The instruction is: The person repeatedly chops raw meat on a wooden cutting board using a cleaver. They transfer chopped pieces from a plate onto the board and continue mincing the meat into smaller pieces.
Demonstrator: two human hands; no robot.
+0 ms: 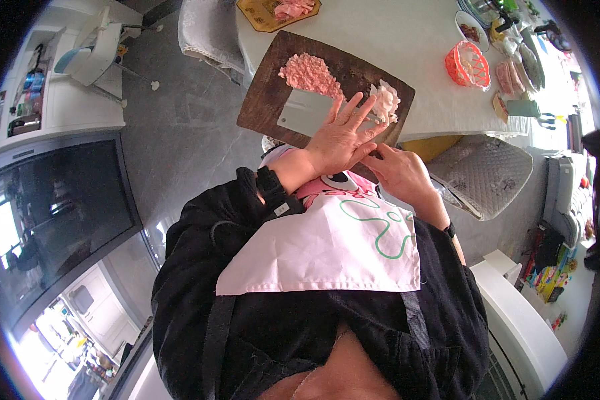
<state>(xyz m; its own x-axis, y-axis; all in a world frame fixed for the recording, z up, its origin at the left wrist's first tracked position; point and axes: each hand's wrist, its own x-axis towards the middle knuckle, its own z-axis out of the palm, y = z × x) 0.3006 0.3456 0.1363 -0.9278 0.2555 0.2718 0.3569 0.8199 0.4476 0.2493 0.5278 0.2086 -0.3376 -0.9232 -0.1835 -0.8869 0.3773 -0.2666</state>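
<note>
A dark wooden cutting board (265,100) lies at the table's near side. Pink minced meat (307,75) is spread on its far left part, and a small heap of pale, fatty meat (386,101) sits at its right. Between them and me lies a cleaver (302,114), its broad blade flat on the board and its handle partly hidden. My left hand (342,132) is over the handle side with fingers spread, back upward; contact with the cleaver cannot be made out. Beside the left thumb, my right hand (402,172) has bent fingers at the board's near edge; what they pinch, if anything, is hidden.
A yellow-brown tray (252,12) with raw meat stands at the table's far left. Right of the board are a red plastic basket (455,65), a white bowl of food (480,25) and several bagged items. Cushioned chairs (485,175) flank the table (380,40).
</note>
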